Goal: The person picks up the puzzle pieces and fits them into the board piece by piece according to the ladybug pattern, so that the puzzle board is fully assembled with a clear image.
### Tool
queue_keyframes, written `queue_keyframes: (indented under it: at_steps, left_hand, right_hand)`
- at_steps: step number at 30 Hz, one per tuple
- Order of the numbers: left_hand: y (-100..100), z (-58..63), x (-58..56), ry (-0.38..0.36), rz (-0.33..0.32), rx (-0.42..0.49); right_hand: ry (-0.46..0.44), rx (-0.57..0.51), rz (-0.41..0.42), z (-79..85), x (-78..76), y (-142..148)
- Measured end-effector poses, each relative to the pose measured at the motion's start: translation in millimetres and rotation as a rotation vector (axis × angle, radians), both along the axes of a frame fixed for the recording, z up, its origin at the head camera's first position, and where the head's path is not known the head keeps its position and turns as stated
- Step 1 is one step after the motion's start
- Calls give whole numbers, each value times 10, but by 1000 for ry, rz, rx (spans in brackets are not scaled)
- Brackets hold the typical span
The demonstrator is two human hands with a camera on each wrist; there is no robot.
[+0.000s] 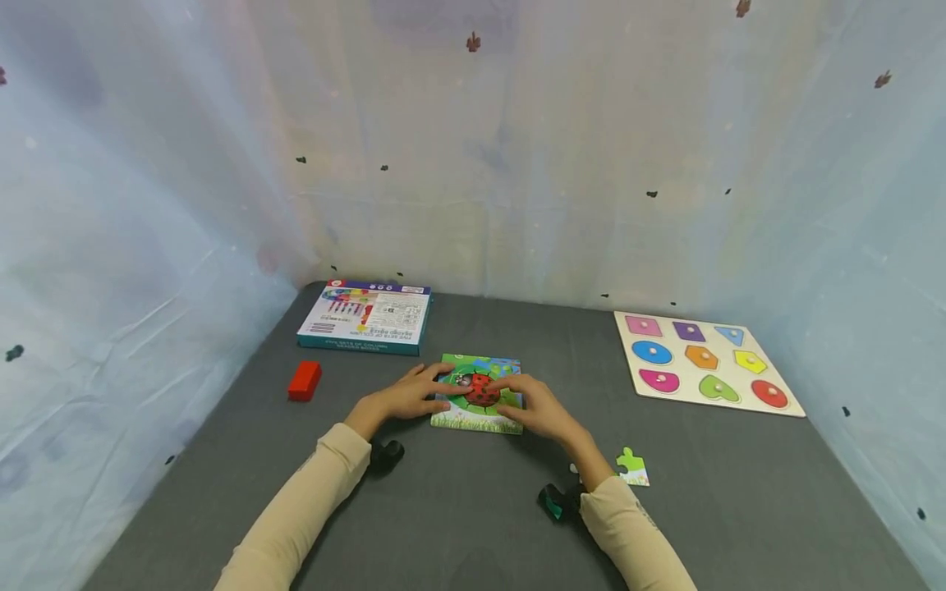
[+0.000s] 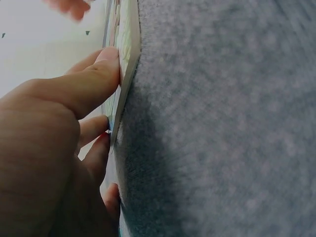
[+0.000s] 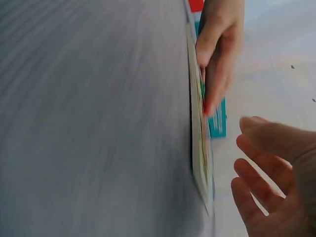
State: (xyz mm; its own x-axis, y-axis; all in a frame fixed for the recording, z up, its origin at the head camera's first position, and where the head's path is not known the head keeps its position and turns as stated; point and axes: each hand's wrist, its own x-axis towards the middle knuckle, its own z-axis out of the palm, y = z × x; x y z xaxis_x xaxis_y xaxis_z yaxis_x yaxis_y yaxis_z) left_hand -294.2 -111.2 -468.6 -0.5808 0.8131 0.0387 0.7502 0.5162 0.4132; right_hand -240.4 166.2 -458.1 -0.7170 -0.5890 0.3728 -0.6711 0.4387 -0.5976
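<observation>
A ladybug jigsaw puzzle lies flat on the dark table, in front of the person. My left hand rests on its left side, thumb and fingers spread over the surface; in the left wrist view the thumb touches the board's edge. My right hand hovers over the puzzle's right side with fingers loosely bent. In the right wrist view this hand is apart from the board and holds nothing. Near the right wrist lies a loose green and white puzzle piece, partly hidden by the arm.
A red block sits to the left, with a flat toy box behind it. At the back right lies a shape board with knobbed coloured pieces. Pale sheeting hangs around the table's back and sides.
</observation>
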Motion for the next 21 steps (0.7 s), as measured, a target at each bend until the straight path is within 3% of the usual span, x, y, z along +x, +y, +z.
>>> queue_keyframes:
  at_steps: [3,11,21]
  left_hand:
    - [-2,-9,-5,5,1,-15]
    - [-15,-16,-11,2,6,-3]
    - [-21,-14,-8,2,4,-29]
  right_hand:
    - [12,34,-10,47,95,209]
    - [-89,96,-124,67,451,729]
    - [-8,189,-170,-10,825,1200]
